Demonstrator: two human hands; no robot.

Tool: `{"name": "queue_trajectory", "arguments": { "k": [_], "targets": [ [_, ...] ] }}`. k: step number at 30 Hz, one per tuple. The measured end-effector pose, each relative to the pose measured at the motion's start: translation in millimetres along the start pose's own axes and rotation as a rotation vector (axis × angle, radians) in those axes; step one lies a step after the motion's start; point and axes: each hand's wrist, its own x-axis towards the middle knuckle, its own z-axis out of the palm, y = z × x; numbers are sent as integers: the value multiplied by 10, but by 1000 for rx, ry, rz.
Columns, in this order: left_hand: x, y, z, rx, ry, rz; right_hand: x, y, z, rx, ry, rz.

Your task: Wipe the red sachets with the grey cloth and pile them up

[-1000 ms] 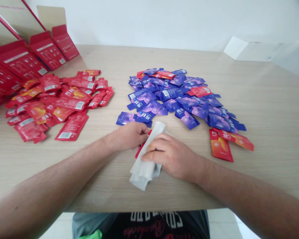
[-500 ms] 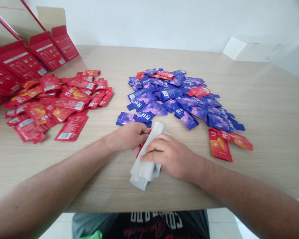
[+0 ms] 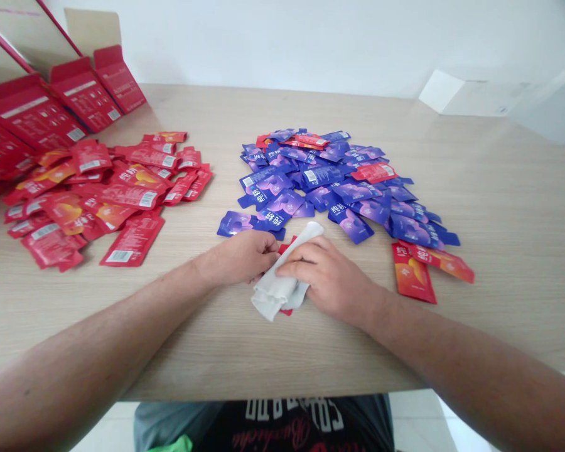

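Observation:
My left hand (image 3: 239, 257) rests on the table with its fingers curled at the edge of a red sachet (image 3: 287, 246), which lies mostly under a crumpled white cloth (image 3: 277, 290). Only its ends show, above and below the cloth. My right hand (image 3: 327, 276) lies on top of the cloth and presses it down. Just beyond my hands, purple-blue sachets (image 3: 324, 176) lie in a loose pile, the nearest almost touching the cloth.
Loose red sachets (image 3: 98, 188) lie heaped at the left of the wooden table (image 3: 499, 251). Two red-orange sachets (image 3: 412, 273) lie at the right. Red printed cartons (image 3: 32, 113) stand at the far left, and white card (image 3: 466, 91) stands at the back right.
The cloth and the sachet under it have moved up the table toward the purple-blue pile, with my right hand on them. Less of the sachet shows now.

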Motion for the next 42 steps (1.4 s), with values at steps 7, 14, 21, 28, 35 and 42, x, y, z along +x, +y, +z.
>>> {"name": "queue_trajectory", "arguments": {
  "k": [7,14,21,28,35,42],
  "targets": [
    [23,-52,36,-33,-74,52,-2,-52,13,19,-57,-97],
    [25,-51,40,-49,-83,35,1,-45,11,16,-78,-120],
    [26,-36,35,-12,-32,1,-15,25,-39,9,-26,-16],
    [19,-38,25,-31,-94,9,-15,50,-100,67,-104,-95],
    [14,-54,28,-31,-67,26,-21,44,-154,130,-170,-169],
    [21,-73,22,-56,-76,2,-25,63,-186,49,-128,-67]
  ]
}}
